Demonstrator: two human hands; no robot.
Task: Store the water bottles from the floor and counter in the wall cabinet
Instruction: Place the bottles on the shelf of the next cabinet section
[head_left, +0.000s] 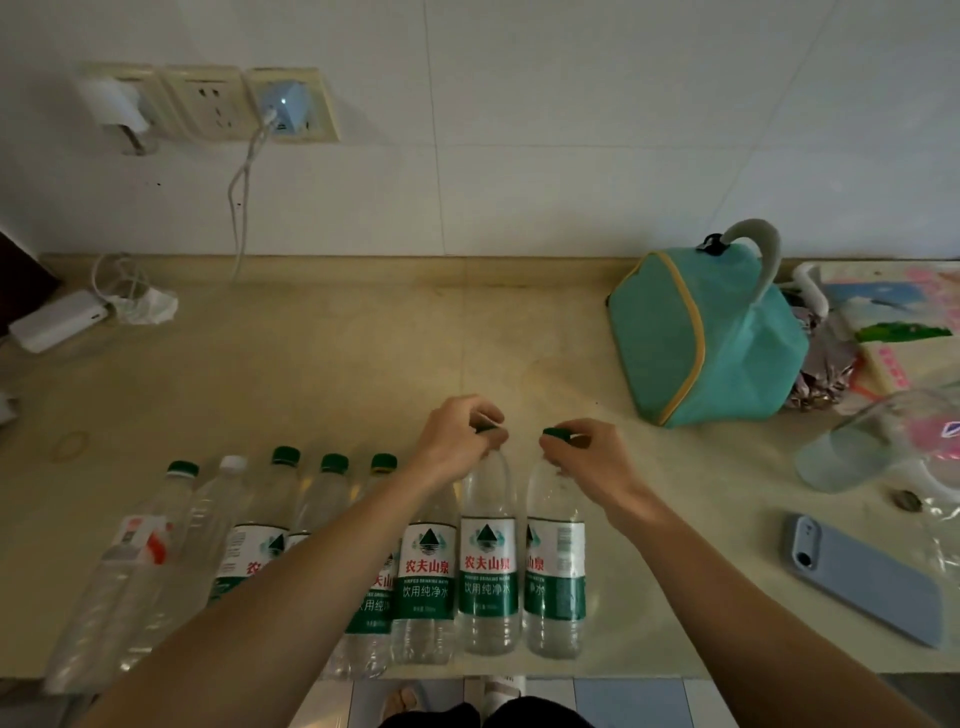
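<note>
Bottles (322, 561) stand in a row along the worktop's (332, 364) front edge; my left hand (460, 441) and right hand (587, 457) each pinch a green cap at the row's right end.

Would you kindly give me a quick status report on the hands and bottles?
Left hand grips second-from-right bottle at cap. Right hand grips rightmost bottle at cap. Both stand on counter. Teal bag beyond, apart.

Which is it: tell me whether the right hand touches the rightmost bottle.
Touching: the head view shows the right hand pinching the rightmost bottle at its green cap.
</note>
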